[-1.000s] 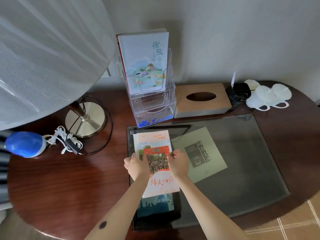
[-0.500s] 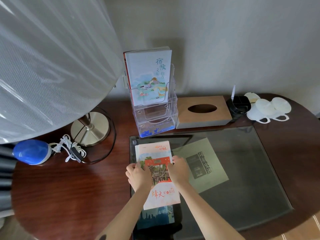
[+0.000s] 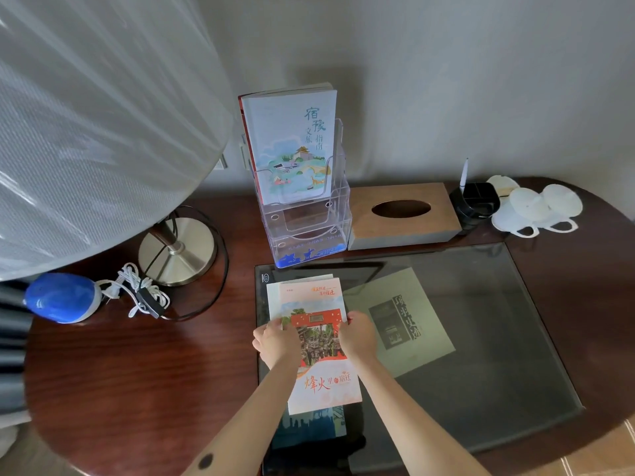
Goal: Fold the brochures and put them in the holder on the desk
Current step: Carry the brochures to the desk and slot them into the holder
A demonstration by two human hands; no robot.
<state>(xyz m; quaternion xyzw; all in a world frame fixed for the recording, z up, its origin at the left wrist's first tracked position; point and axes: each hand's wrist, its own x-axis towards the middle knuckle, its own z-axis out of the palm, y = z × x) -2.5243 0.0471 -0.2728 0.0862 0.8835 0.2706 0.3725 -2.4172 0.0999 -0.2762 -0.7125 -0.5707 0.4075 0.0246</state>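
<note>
Hardly anything moved. On the glass (image 3: 481, 338), left hand (image 3: 276, 343) and right hand (image 3: 359, 334) still pinch the brochure (image 3: 323, 383) by its sides.

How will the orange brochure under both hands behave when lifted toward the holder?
Likely light and floppy: the orange brochure is thin folded paper, so it may sag; the left hand and right hand hold opposite edges. It probably slides easily over the blue brochure lying beneath.
</note>
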